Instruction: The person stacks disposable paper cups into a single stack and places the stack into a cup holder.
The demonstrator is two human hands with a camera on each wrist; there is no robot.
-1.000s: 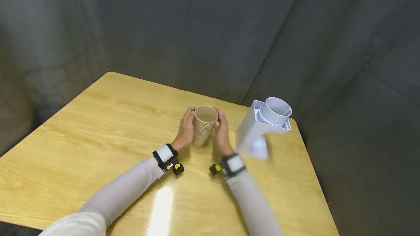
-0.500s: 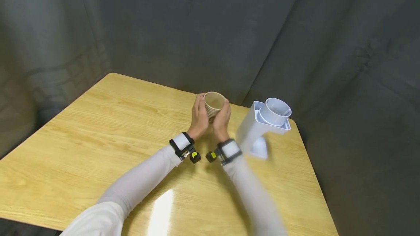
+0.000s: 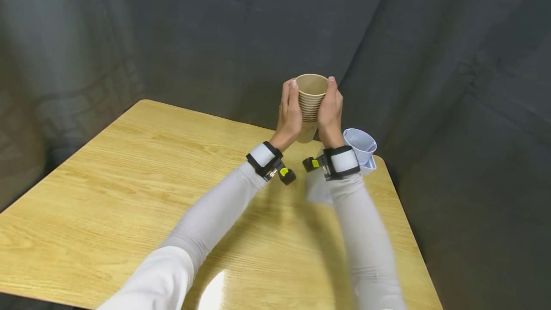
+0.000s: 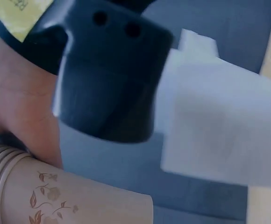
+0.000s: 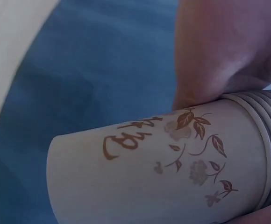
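Note:
A stack of beige paper cups (image 3: 312,104), nested with rims upward, is held aloft between both hands in the head view. My left hand (image 3: 289,116) grips the stack's left side and my right hand (image 3: 331,114) grips its right side. Brown flowers and lettering decorate the lowest paper cup (image 5: 173,163) in the right wrist view. Behind my right wrist stands a white holder with a round cup-like top (image 3: 360,141), largely covered by the wrist and forearm. The far sides of the stack and some fingertips are out of sight.
The wooden table (image 3: 172,181) lies below, its far edge just behind the hands. A dark curtain (image 3: 241,37) hangs beyond it. In the left wrist view, the black wrist camera mount (image 4: 112,79) blocks part of the scene, beside the white holder's body (image 4: 224,126).
Both hands have lifted the cup stack up from near the table and carried it rightward and away, toward the white holder. The arms now cover part of the holder.

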